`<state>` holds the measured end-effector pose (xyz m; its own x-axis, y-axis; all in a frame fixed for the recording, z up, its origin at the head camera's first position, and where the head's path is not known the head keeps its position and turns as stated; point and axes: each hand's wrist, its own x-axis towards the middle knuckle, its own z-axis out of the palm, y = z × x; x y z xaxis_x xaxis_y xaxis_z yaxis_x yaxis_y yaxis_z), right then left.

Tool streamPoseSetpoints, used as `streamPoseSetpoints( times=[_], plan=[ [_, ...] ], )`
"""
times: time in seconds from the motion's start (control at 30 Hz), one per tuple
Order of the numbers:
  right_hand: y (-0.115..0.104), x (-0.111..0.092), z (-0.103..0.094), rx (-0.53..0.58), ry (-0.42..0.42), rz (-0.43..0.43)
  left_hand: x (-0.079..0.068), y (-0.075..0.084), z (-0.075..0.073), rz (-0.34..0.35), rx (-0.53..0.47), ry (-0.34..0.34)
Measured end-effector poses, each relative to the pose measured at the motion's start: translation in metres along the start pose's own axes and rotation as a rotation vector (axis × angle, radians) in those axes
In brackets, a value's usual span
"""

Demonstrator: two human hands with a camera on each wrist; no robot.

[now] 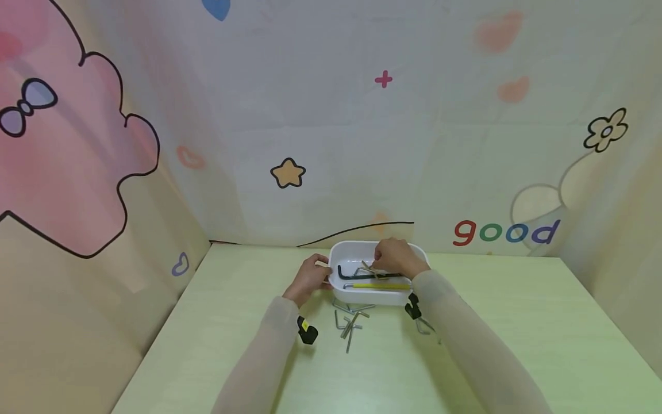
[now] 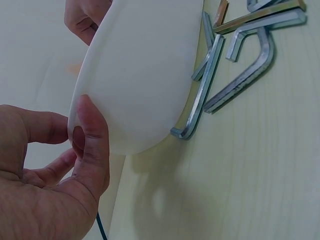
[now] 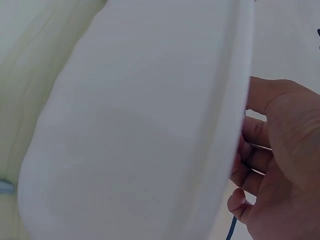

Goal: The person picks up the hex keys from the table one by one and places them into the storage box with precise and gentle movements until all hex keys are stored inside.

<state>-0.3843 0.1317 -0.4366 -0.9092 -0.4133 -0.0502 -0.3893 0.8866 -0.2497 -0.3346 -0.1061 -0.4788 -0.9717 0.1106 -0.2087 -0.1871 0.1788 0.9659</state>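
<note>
While a pink cartoon shape and a pale bow show well to the left of the white tray, printed on the cloth, a light left sleeve with a black wrist device reaches toward the tray's left end. There the left hand pinches the tray, its digits on both sides of the rim. Above the tray's left part, farther back on the cloth, is an outlined star.

In front of the tray, left of its middle, loose silver and brassy hex keys lie crossed on the pale surface, the nearest ones just beside its wall. Within the tray, a long black hex key lies lengthwise, small metal keys rest about it, and a yellow-sleeved key lies along the near side.

Over the tray's right half, the right hand dips in with fingers curled close to the small keys; I cannot tell whether it grips one. A few more silver keys lie in front of the tray's right end, near the right sleeve. Beyond the tray to the right, the cloth bears the word "good" and an outlined flower.
</note>
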Motion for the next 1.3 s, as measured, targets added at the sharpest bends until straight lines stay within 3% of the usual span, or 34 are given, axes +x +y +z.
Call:
streamPoseSetpoints(
  times=[0.4,0.83,1.3],
  plan=[
    [0.002,-0.013,-0.006,-0.036,0.068,-0.049,0.001,0.002,0.004,0.008,-0.009,-0.003],
    [-0.015,-0.035,-0.015,-0.043,0.19,-0.115,0.002,0.007,0.002,0.011,-0.024,-0.005],
    [-0.026,-0.064,-0.003,-0.046,0.28,-0.192,0.003,-0.001,0.002,-0.01,-0.012,0.017]
  ],
)
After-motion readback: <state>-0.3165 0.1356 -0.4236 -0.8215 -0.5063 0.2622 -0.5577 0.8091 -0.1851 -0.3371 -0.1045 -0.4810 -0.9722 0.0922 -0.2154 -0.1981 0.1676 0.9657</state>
